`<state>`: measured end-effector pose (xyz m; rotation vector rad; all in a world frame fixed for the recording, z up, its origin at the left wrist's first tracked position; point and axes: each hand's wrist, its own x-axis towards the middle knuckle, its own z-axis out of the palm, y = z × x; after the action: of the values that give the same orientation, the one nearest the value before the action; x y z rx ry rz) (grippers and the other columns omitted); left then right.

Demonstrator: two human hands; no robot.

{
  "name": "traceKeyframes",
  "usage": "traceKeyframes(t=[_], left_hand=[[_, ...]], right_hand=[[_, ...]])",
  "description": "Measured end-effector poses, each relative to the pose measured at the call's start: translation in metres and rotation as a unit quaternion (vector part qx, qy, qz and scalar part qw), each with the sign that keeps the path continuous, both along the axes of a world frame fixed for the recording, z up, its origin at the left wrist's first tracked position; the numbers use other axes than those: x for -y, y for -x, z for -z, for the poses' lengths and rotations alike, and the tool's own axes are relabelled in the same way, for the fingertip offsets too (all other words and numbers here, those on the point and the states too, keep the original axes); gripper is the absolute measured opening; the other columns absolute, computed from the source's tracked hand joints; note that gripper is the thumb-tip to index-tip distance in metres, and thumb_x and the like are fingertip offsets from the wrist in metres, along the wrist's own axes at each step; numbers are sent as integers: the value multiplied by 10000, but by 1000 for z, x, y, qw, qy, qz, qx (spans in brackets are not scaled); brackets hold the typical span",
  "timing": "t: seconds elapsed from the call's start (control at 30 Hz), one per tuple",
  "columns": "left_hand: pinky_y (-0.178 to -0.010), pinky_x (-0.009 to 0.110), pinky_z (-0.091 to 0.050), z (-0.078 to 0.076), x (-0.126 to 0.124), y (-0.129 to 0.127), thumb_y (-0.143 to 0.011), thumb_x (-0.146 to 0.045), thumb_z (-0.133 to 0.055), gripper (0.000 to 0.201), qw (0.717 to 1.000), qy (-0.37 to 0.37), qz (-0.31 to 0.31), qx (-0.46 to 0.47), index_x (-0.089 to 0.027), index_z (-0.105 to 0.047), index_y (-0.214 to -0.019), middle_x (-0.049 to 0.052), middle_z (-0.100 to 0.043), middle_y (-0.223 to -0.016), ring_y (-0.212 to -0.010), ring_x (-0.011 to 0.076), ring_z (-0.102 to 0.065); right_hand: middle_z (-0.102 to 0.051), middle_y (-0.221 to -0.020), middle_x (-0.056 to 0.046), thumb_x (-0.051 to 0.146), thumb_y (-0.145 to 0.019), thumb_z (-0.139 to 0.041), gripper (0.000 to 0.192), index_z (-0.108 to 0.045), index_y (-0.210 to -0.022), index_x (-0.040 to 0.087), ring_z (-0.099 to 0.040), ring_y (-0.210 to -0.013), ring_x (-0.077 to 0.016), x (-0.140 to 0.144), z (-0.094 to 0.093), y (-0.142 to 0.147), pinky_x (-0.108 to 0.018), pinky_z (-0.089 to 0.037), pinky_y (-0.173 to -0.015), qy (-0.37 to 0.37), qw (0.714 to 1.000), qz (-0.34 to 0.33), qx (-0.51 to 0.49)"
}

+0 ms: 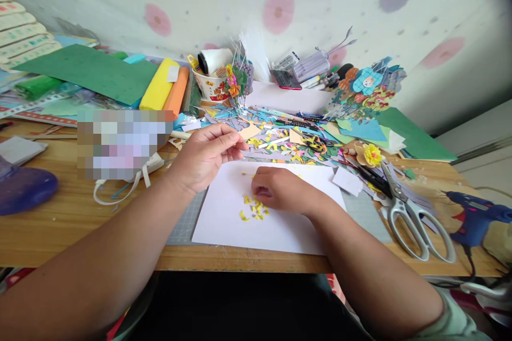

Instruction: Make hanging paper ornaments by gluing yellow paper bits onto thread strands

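Observation:
My left hand (214,154) is raised above the far left part of a white sheet of paper (224,229). Its thumb and fingertips are pinched together, and whatever they may hold is hidden or too small to name. Low over the middle of the sheet, my right hand (280,187) has its fingers curled inward, their tips partly hidden. Small yellow paper scraps (256,209) lie beside and beneath its fingertips. The sheet rests on a grey cutting mat (184,226).
Large scissors (408,218) and a blue glue gun (476,213) lie right, near a yellow paper flower (373,154). Colourful paper scraps (280,141) cover the table behind the sheet. Further back stand a paper tub (212,88), yellow roll (158,85) and paper-flower bunch (368,85).

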<state>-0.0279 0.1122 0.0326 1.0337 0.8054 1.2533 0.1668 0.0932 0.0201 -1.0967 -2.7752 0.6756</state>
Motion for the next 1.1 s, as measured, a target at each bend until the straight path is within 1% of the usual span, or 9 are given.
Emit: traceKeyframes(t=[0.13, 0.23, 0.33, 0.43, 0.5, 0.63, 0.9, 1.03, 1.1], left_hand=[[-649, 248, -512, 1, 0, 1, -734, -245, -744, 96, 1000, 7, 4, -6, -169, -686, -724, 11, -694, -709, -697, 134, -638], [-634, 244, -500, 2, 2, 1, -738, -270, -746, 116, 999, -3, 10, -34, -167, -692, -726, 14, -692, -704, -673, 133, -631], [-606, 244, -479, 5, 5, -1, -773, -301, -719, 141, 995, -34, 26, -85, -171, -698, -726, 18, -695, -708, -644, 130, -616], [-626, 251, -476, 8, 10, -4, -810, -329, -693, 166, 989, -52, 40, -132, -179, -705, -741, 13, -690, -700, -644, 128, -607], [-642, 254, -476, 9, 13, -7, -813, -329, -693, 158, 987, -59, 42, -140, -186, -714, -749, 5, -680, -691, -656, 129, -609], [-664, 256, -475, 9, 17, -11, -806, -300, -705, 127, 986, -77, 35, -144, -192, -731, -744, 5, -682, -684, -682, 136, -612], [-639, 251, -449, 8, 20, -14, -792, -281, -720, 125, 992, -74, 35, -100, -183, -722, -716, -3, -664, -651, -638, 122, -577], [-644, 271, -438, 9, 21, -15, -790, -307, -722, 150, 995, -43, 63, -68, -173, -713, -722, 5, -641, -645, -631, 128, -562], [-637, 278, -434, 9, 21, -15, -771, -319, -740, 164, 995, -24, 82, -50, -168, -714, -712, 14, -640, -647, -622, 131, -559]], right_hand=[[-602, -796, -23, 47, -788, -587, 129, -624, -735, 158, -504, -682, -125, 0, 1, 0, -231, -389, -629, 11, 1000, 3, -29], [-607, -788, -15, 41, -787, -576, 139, -608, -756, 173, -534, -688, -125, -1, 1, -3, -240, -433, -654, 2, 985, 18, -174], [-626, -793, -23, 102, -836, -576, 106, -594, -785, 192, -585, -729, -140, -1, 0, -3, -277, -480, -709, -42, 926, 49, -373], [-638, -785, -28, 148, -860, -608, 93, -601, -789, 206, -602, -776, -156, 0, -1, 3, -312, -489, -756, -100, 867, 90, -480], [-634, -784, -28, 146, -851, -632, 95, -614, -783, 211, -600, -790, -159, 1, 0, 8, -310, -490, -751, -120, 846, 118, -506], [-611, -785, -23, 134, -826, -653, 103, -624, -774, 218, -594, -796, -161, 4, 2, 18, -295, -498, -711, -111, 827, 143, -532], [-602, -868, -28, 165, -851, -647, 69, -623, -842, 230, -578, -806, -161, 9, 7, 20, -319, -499, -729, -81, 823, 148, -542], [-606, -1089, -67, 215, -881, -629, 260, -615, -1136, 264, -587, -727, -130, 8, 8, 13, -302, -519, -644, 48, 824, 130, -549], [-638, -1069, -67, 236, -877, -639, 315, -602, -1188, 267, -608, -746, -142, 6, 8, 10, -310, -531, -656, 118, 826, 120, -538]])
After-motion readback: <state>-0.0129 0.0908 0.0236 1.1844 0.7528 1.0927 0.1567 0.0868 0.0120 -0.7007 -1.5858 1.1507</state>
